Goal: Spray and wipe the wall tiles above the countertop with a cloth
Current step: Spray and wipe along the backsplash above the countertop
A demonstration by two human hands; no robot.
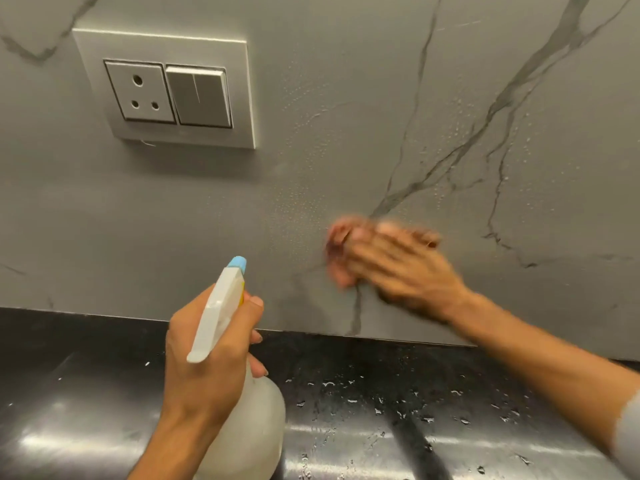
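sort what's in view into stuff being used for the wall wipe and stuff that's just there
In use:
spray bottle, gripped by the left hand
pink cloth, blurred, under the right hand
grey wall tiles, wet with droplets

Just there:
socket and switch plate
black countertop, splashed

Two hands: left hand [207, 344], right hand [398, 265]. One spray bottle [242, 410]. One cloth [337, 251]. One socket plate [166, 88].

Motion blurs the right hand [391, 265] over what may be a pinkish cloth [337, 244].
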